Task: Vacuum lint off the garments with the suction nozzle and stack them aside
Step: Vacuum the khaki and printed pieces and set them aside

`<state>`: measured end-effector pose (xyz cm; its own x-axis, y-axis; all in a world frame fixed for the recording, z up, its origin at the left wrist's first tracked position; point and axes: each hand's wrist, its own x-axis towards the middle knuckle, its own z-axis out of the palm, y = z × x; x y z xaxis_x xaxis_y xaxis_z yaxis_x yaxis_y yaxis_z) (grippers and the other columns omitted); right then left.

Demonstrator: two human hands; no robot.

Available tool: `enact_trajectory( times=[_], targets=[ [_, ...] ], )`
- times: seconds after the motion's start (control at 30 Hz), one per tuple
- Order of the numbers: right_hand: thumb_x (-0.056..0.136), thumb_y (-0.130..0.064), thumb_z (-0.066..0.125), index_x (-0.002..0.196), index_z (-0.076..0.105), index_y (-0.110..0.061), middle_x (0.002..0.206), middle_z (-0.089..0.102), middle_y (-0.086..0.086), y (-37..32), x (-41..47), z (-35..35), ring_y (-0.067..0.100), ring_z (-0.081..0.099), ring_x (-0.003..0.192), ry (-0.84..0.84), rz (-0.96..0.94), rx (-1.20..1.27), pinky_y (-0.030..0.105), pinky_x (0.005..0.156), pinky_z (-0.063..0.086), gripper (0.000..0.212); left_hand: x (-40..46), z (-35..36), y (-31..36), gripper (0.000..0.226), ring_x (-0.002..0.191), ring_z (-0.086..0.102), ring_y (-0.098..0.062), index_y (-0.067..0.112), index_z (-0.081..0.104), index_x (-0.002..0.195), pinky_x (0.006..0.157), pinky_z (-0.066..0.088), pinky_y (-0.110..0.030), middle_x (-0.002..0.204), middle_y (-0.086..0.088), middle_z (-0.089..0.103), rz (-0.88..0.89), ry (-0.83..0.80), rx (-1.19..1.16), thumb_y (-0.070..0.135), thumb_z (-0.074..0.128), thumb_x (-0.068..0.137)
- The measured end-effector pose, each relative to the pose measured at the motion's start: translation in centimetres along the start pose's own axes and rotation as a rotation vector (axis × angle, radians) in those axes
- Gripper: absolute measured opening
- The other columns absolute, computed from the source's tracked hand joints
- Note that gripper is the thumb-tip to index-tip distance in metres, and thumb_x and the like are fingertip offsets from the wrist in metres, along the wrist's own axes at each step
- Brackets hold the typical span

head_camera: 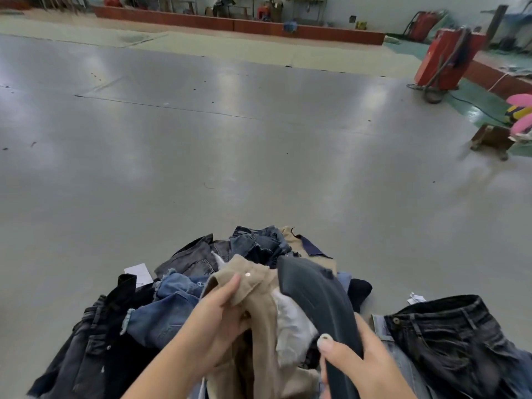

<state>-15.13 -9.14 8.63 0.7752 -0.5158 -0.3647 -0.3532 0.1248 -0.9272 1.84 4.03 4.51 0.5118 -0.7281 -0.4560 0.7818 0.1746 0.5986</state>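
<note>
My left hand (214,321) grips the waistband of a beige garment (260,321), thumb on top near its metal button. My right hand (354,358) is wrapped around the dark grey suction nozzle (316,295), whose flat head points up over the beige garment's white inner lining. Beneath both lies a heap of denim garments (172,309) in blue, grey and black. A dark washed pair of jeans (454,341) lies apart on the floor at the lower right.
Wide grey floor (230,154) stretches ahead. A red machine (449,59) with hoses stands at the far right, and a small wooden stool (489,139) with pink items sits near the right edge. A white paper tag (139,272) lies left of the heap.
</note>
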Motion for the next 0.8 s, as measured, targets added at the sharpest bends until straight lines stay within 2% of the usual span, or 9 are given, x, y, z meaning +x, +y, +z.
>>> enact_trajectory(
  times=[0.1, 0.17, 0.27, 0.33, 0.4, 0.5, 0.57, 0.7, 0.8],
  targets=[
    [0.046, -0.052, 0.073, 0.105, 0.054, -0.043, 0.097, 0.066, -0.034, 0.6, 0.0, 1.4, -0.012, 0.062, 0.093, -0.111, 0.010, -0.062, 0.018, 0.082, 0.046, 0.063, 0.7, 0.7, -1.3, 0.051, 0.101, 0.069, -0.024, 0.004, 0.058, 0.123, 0.084, 0.048, -0.037, 0.113, -0.015, 0.070, 0.049, 0.090, 0.033, 0.030, 0.055, 0.079],
    [0.043, -0.053, 0.072, 0.102, 0.058, -0.040, 0.093, 0.070, -0.026, 0.8, 0.4, 2.0, -0.006, 0.065, 0.086, -0.087, 0.048, -0.084, 0.024, 0.082, 0.049, 0.062, 0.6, 0.7, -2.1, 0.048, 0.093, 0.071, -0.023, 0.003, 0.058, 0.121, 0.076, 0.053, -0.035, 0.110, -0.015, 0.071, 0.062, 0.090, 0.007, 0.025, 0.055, 0.078],
    [0.069, -0.025, 0.077, 0.097, 0.061, -0.014, 0.065, 0.068, 0.006, 0.2, 1.8, 0.4, 0.027, 0.065, 0.053, 0.091, 0.072, 0.065, 0.032, 0.056, 0.048, 0.034, 0.0, 0.2, -2.1, 0.047, 0.102, 0.068, -0.029, 0.004, 0.058, 0.124, 0.077, 0.058, -0.036, 0.118, -0.018, 0.067, 0.064, 0.016, -0.031, 0.019, 0.055, 0.080],
    [0.082, -0.013, 0.066, 0.090, 0.054, -0.001, 0.054, 0.055, 0.018, -0.6, 1.6, -1.4, 0.030, 0.053, 0.037, 0.146, 0.036, 0.181, 0.031, 0.042, 0.044, 0.019, -0.3, -0.1, -1.8, 0.048, 0.114, 0.062, -0.031, 0.005, 0.056, 0.128, 0.089, 0.055, -0.038, 0.126, -0.018, 0.063, 0.067, -0.032, -0.067, 0.021, 0.053, 0.083],
    [0.073, -0.012, 0.070, 0.082, 0.053, -0.001, 0.052, 0.050, 0.022, -1.3, 0.8, -1.9, 0.029, 0.048, 0.035, 0.078, 0.031, 0.278, 0.031, 0.038, 0.042, 0.022, -0.2, -0.3, -1.5, 0.050, 0.119, 0.059, -0.030, 0.005, 0.054, 0.132, 0.098, 0.048, -0.041, 0.130, -0.018, 0.060, 0.065, -0.047, -0.105, 0.025, 0.050, 0.086],
    [0.046, -0.026, 0.079, 0.079, 0.066, -0.011, 0.059, 0.060, 0.018, -1.5, 0.2, -0.3, 0.028, 0.057, 0.046, -0.107, 0.136, 0.219, 0.031, 0.047, 0.045, 0.038, 0.1, 0.3, -1.6, 0.049, 0.117, 0.060, -0.028, 0.007, 0.055, 0.131, 0.098, 0.040, -0.040, 0.129, -0.016, 0.061, 0.051, -0.015, -0.105, 0.030, 0.047, 0.088],
    [0.038, -0.040, 0.075, 0.096, 0.069, -0.022, 0.065, 0.068, 0.003, -0.8, -0.1, 1.1, 0.018, 0.064, 0.060, -0.190, 0.159, 0.094, 0.028, 0.060, 0.046, 0.061, 0.2, 0.5, -1.9, 0.047, 0.115, 0.061, -0.027, 0.010, 0.057, 0.128, 0.097, 0.041, -0.041, 0.127, -0.015, 0.063, 0.034, -0.011, -0.106, 0.033, 0.046, 0.088],
    [0.058, -0.027, 0.080, 0.080, 0.059, -0.006, 0.059, 0.057, 0.016, -1.3, 1.0, 1.2, 0.028, 0.055, 0.045, -0.067, 0.177, 0.167, 0.031, 0.050, 0.044, 0.037, 0.2, 0.6, -2.3, 0.051, 0.118, 0.060, -0.027, 0.009, 0.053, 0.133, 0.103, 0.042, -0.042, 0.130, -0.016, 0.060, 0.028, -0.038, -0.136, 0.028, 0.051, 0.086],
    [0.081, -0.019, 0.067, 0.084, 0.052, -0.003, 0.057, 0.053, 0.018, -1.7, 2.2, -0.4, 0.029, 0.051, 0.039, 0.106, 0.143, 0.260, 0.030, 0.041, 0.045, 0.022, 0.1, 0.3, -2.0, 0.050, 0.122, 0.057, -0.030, 0.006, 0.056, 0.132, 0.102, 0.046, -0.042, 0.132, -0.018, 0.058, 0.054, -0.088, -0.131, 0.025, 0.052, 0.087]
  ],
)
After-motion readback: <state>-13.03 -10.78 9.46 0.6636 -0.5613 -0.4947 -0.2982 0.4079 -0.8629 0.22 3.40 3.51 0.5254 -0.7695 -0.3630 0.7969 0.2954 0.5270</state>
